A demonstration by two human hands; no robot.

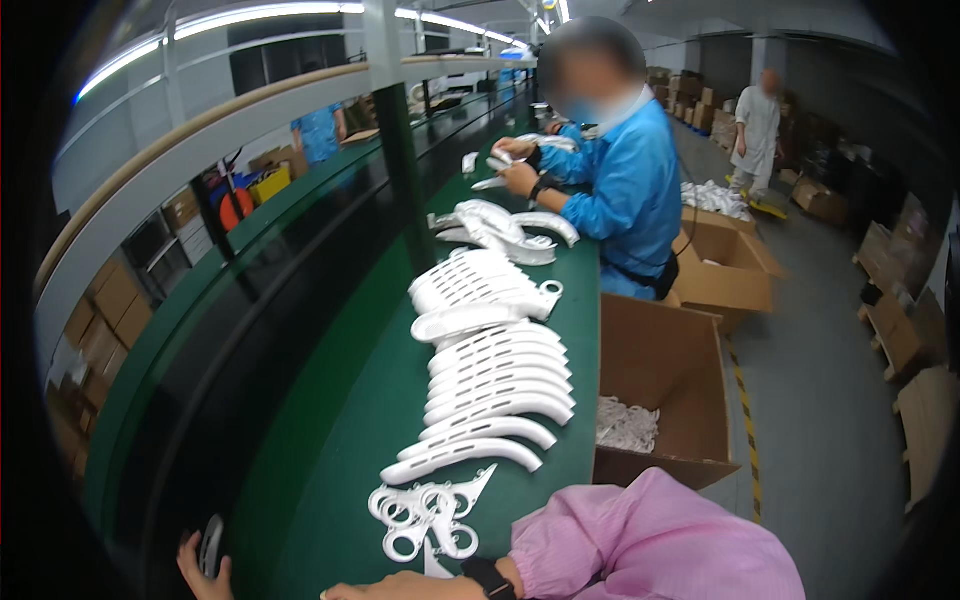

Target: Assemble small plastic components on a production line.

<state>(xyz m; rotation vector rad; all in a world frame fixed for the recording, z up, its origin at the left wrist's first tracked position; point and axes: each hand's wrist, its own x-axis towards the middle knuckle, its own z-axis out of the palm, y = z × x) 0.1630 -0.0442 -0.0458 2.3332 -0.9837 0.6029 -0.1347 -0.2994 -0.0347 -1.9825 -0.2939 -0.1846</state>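
Note:
My left hand (205, 576) is at the lower left edge, over the dark belt. Its fingers and thumb are closed round a slim, curved light-grey part (210, 543), which stands upright in the grip. My right hand (400, 587) reaches leftward along the bottom edge, below the bench parts; its fingers are mostly cut off by the frame. A pink sleeve (650, 540) and a black wristband (488, 577) show on that arm. Just beyond it lies a pile of small white ring-shaped plastic parts (425, 515). Farther on, long curved white slotted pieces (500, 405) lie in a row.
Across the green bench (345, 450), more white curved shells (500, 230) lie near a co-worker in blue (630, 190), who handles a white piece. An open cardboard box (680, 390) stands against the bench's right side. A green post (405, 170) rises at the bench's left.

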